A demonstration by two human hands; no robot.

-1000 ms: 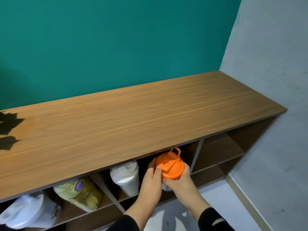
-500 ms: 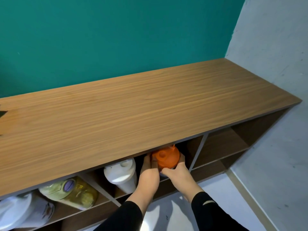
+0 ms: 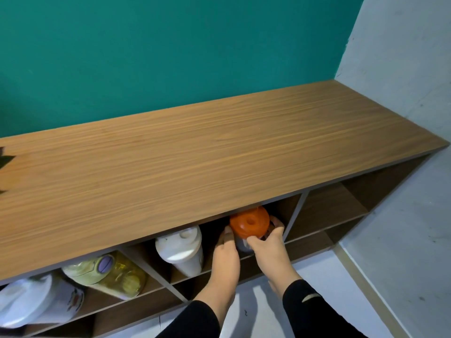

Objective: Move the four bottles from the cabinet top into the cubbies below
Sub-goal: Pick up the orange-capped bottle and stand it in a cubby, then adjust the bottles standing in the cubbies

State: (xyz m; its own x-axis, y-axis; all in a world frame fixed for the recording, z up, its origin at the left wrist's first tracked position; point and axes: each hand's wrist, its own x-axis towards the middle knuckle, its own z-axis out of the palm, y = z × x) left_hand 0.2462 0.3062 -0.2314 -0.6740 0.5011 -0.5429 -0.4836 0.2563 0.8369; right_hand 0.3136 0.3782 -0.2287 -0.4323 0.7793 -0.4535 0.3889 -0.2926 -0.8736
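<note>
An orange-lidded bottle point(image 3: 249, 225) stands in an upper cubby under the wooden cabinet top point(image 3: 195, 154), its body mostly hidden. My left hand point(image 3: 225, 256) grips its left side and my right hand point(image 3: 271, 247) grips its right side. To its left in the same cubby stands a white bottle point(image 3: 181, 250). A yellow-green bottle with a purple button point(image 3: 107, 273) lies tilted in the cubby further left. A white bottle with a printed label point(image 3: 36, 301) lies in the leftmost cubby.
Two open cubbies point(image 3: 327, 211) sit at the cabinet's right end, with a lower row of cubbies beneath. A teal wall rises behind and a grey wall point(image 3: 402, 57) stands on the right. Grey floor point(image 3: 366, 289) lies below. Dark leaf shadows touch the top's left edge.
Both hands have carried the orange-lidded bottle from in front of the cabinet back into the cubby, under the top's front edge. The camera view has shifted slightly.
</note>
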